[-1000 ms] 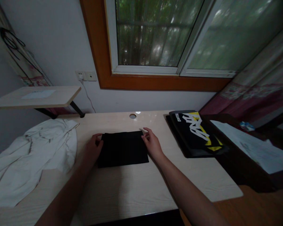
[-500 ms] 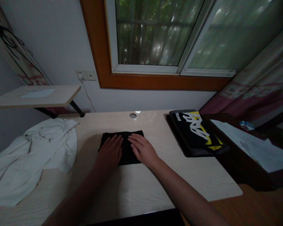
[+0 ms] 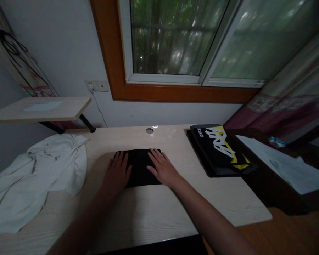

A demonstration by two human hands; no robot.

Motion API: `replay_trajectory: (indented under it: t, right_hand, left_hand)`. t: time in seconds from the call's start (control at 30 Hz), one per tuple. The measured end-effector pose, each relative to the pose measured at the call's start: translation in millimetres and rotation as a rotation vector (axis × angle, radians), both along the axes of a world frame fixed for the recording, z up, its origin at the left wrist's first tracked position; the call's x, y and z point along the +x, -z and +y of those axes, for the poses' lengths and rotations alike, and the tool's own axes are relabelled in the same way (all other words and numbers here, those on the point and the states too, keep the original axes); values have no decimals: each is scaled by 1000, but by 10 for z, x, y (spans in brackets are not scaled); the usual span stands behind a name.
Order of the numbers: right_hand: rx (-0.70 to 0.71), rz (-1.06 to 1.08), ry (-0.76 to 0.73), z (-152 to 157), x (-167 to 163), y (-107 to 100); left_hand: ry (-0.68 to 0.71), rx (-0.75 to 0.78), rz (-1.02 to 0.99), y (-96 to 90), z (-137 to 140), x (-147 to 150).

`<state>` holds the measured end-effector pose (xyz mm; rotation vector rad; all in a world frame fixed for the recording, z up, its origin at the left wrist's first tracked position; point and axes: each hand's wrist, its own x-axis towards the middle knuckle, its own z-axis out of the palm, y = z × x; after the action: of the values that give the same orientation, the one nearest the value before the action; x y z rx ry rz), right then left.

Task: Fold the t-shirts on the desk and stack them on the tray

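A black folded cloth [image 3: 139,168], perhaps a garment, lies flat as a rectangle on the pale wooden table [image 3: 159,209]. My left hand [image 3: 116,173] rests on its left side, palm down and fingers stretched out. On the right side of the cloth lies my right hand [image 3: 163,168], also flat with the fingers spread. Neither hand grips the fabric. The middle of the cloth shows between the two hands, while its side edges are partly covered by them.
A crumpled white cloth [image 3: 61,166] lies at the left, by a raised shelf [image 3: 69,113]. Folded black clothes [image 3: 215,156] with a white and yellow print are stacked at the right. Beyond them, a paper sheet [image 3: 279,166] lies on a dark surface.
My hands have slid apart over the black cloth, the left one to the left and the right one slightly to the right. More of the cloth's middle shows.
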<state>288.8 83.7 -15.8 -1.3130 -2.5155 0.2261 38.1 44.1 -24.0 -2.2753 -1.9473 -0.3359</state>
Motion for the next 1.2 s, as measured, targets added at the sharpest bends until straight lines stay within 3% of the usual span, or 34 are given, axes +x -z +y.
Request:
replay_trajectory:
  t: [0.27, 0.47, 0.6, 0.7, 0.8, 0.9, 1.03, 1.2]
  right_hand:
    - [-42, 18, 135, 202, 260, 120]
    - [11, 157, 258, 335, 410, 170]
    - [87, 315, 259, 377, 433, 144]
    - [116, 407, 205, 381, 425, 124]
    - [127, 457, 141, 375, 413, 132]
    - [129, 475, 81, 370, 400, 158]
    - [119, 450, 18, 369, 387, 191]
    - [117, 422, 26, 393, 391, 235]
  left_hand:
    - [-107, -101, -4, 11, 98, -406]
    - [-112, 14, -84, -25, 116, -680]
    - [-17, 275, -166, -203, 83, -502]
    - [179, 359, -168, -312, 10, -215]
    - [454, 287, -143, -318, -92, 71]
    - [591, 196, -127, -232, -167, 249]
    - [665, 108, -69, -100, -176, 306]
    - [648, 95, -13, -32, -135, 273]
